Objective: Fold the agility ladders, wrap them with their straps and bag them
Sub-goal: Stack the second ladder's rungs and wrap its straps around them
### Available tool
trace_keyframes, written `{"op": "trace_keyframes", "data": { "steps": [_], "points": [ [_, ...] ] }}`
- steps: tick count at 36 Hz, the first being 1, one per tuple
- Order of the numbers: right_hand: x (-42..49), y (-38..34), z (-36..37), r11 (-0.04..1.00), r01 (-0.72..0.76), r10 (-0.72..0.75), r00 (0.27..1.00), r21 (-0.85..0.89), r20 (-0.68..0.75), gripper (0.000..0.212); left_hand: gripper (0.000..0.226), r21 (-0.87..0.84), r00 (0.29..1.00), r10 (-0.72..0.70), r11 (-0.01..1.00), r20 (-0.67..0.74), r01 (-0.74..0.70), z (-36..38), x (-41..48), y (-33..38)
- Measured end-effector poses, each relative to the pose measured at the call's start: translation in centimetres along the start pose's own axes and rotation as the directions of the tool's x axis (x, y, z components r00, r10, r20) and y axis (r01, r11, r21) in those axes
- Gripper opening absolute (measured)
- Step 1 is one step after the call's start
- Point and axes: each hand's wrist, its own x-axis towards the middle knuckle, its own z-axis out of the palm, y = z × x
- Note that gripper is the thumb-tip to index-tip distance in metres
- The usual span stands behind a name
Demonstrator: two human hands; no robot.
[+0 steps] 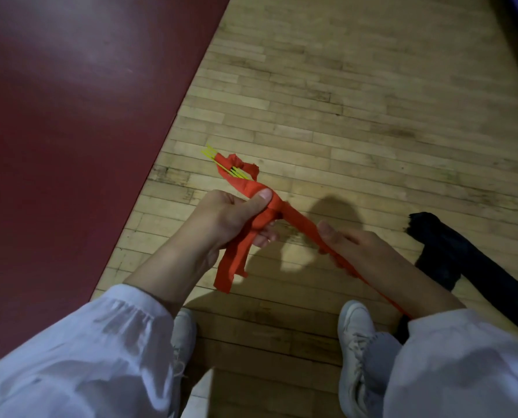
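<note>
A folded agility ladder (pixel 236 173), thin yellow rungs bundled in red straps, is held above the wooden floor. My left hand (pixel 236 218) grips the bundle around its middle, thumb pressed on top of the red wrapping. A red strap (pixel 300 221) runs taut from the bundle down to the right. My right hand (pixel 351 245) pinches that strap and holds it stretched; the strap passes on under my right wrist. Loose red strap ends (pixel 230 270) hang below my left hand.
A black fabric bag (pixel 451 251) lies on the wooden floor (pixel 342 101) at the right. A dark red mat (pixel 70 116) covers the left side. My white shoes (pixel 354 336) stand at the bottom, below my white sleeves.
</note>
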Motion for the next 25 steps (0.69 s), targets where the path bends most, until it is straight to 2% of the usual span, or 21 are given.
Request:
{"op": "trace_keyframes", "data": {
  "steps": [4,7,12,17,21,25],
  "points": [
    [0.0,0.0,0.0,0.999,-0.009,0.008,1.0,-0.052,-0.017,0.064,0.042,-0.044,1.0,-0.009,0.999,0.019,0.01,0.1,0.0,0.0],
    [0.0,0.1,0.0,0.999,-0.006,0.005,1.0,-0.044,-0.023,0.071,0.037,-0.052,0.999,-0.02,0.998,0.03,0.021,0.1,0.0,0.1],
    [-0.2,0.1,-0.2,0.997,0.011,-0.015,0.999,-0.075,-0.052,0.063,0.033,-0.026,0.999,-0.037,0.999,0.033,0.038,0.0,0.0,0.1],
    [-0.3,0.5,-0.6,0.996,0.067,-0.073,0.993,-0.063,-0.097,0.068,0.035,0.018,0.996,-0.081,0.997,0.035,0.081,0.1,0.2,0.2],
    [-0.5,0.3,-0.8,0.993,0.099,-0.106,0.985,-0.062,-0.133,0.059,0.034,0.051,0.991,-0.13,0.99,0.021,0.129,0.3,0.3,0.5],
    [-0.4,0.4,-0.8,0.986,0.101,-0.121,0.98,-0.133,-0.156,0.038,0.047,0.039,0.983,-0.173,0.984,0.064,0.171,0.7,0.0,1.0]
  ]
}}
